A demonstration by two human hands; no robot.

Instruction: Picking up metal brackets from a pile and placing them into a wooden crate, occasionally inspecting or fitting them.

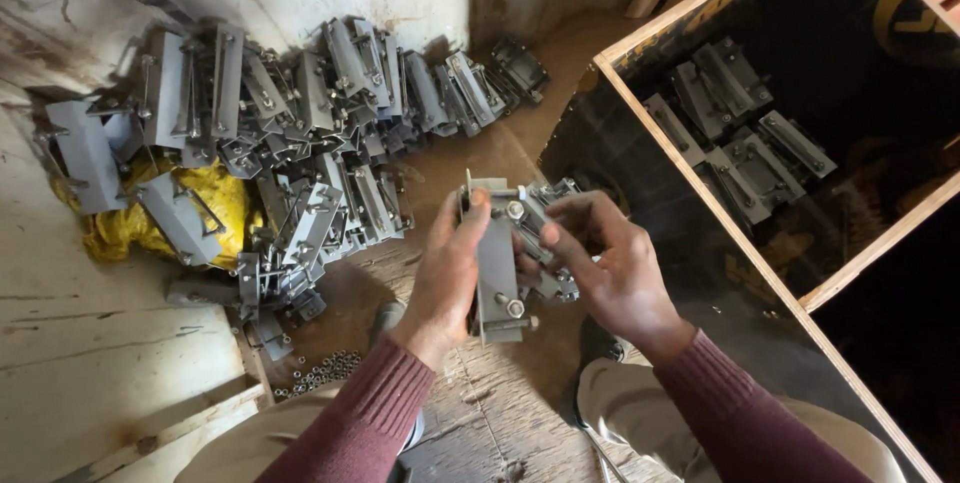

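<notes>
Both hands at lower centre grip one upright grey steel bolted bracket [497,263]: left hand [447,268] clasping its side, right hand [610,268] pinching its fittings.

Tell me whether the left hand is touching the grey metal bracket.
Touching. The head view shows the left hand wrapped around the bracket, thumb pressed on its flat face.
</notes>
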